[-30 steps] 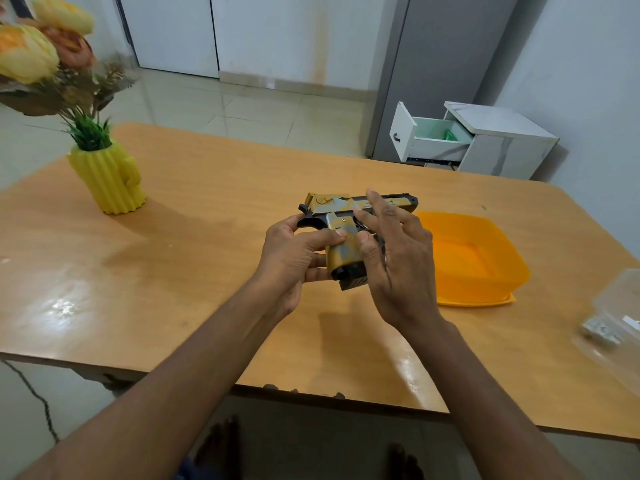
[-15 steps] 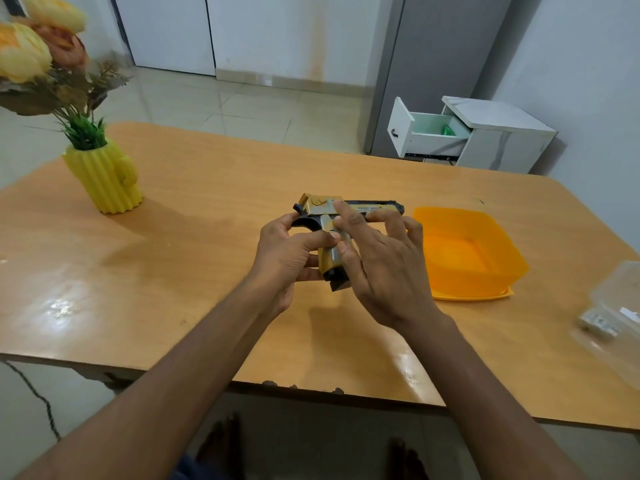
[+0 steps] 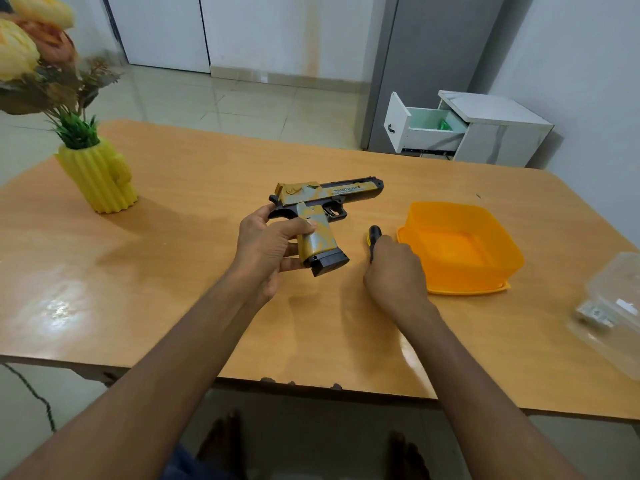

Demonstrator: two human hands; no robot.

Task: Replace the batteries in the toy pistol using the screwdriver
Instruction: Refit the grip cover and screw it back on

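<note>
The toy pistol (image 3: 322, 209), tan and grey with a black magazine base, is held just above the wooden table (image 3: 173, 271) with its barrel pointing right. My left hand (image 3: 266, 251) grips it at the back of the handle. My right hand (image 3: 394, 271) is down on the table to the right of the pistol, fingers closed around the screwdriver (image 3: 374, 237); only its black and yellow handle end shows above my fingers. The shaft is hidden under my hand.
An orange plastic tub (image 3: 460, 247) sits right beside my right hand. A clear plastic box (image 3: 609, 313) with small parts lies at the right edge. A yellow cactus-shaped vase (image 3: 98, 178) with flowers stands far left. A white cabinet with an open drawer (image 3: 429, 129) stands beyond the table.
My right hand has left the pistol's grip and dropped to the table on the right, closing on the screwdriver. My left hand keeps holding the pistol, now fully in sight.
</note>
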